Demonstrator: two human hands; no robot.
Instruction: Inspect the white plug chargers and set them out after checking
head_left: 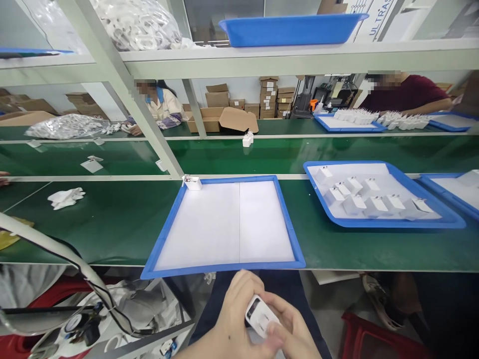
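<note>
In the head view, a small white plastic housing [261,317] with a dark window at one end is held low over my lap, in front of the table edge. My left hand [237,311] is closed around its left side, and my right hand [295,326] grips it from the right with the thumb on its face. Fingers hide part of the housing. Just beyond my hands lies a blue tray [220,270] lined with white sheets. One white box-shaped part [193,183] with small metal or wire bits sits at its far left corner.
Another blue tray [396,223] at right holds several white boxes with prongs. White gloves [66,198] lie at left. A slanted frame post [127,94] and a shelf with a blue bin [295,31] stand ahead. Two people sit across the green belt [280,154].
</note>
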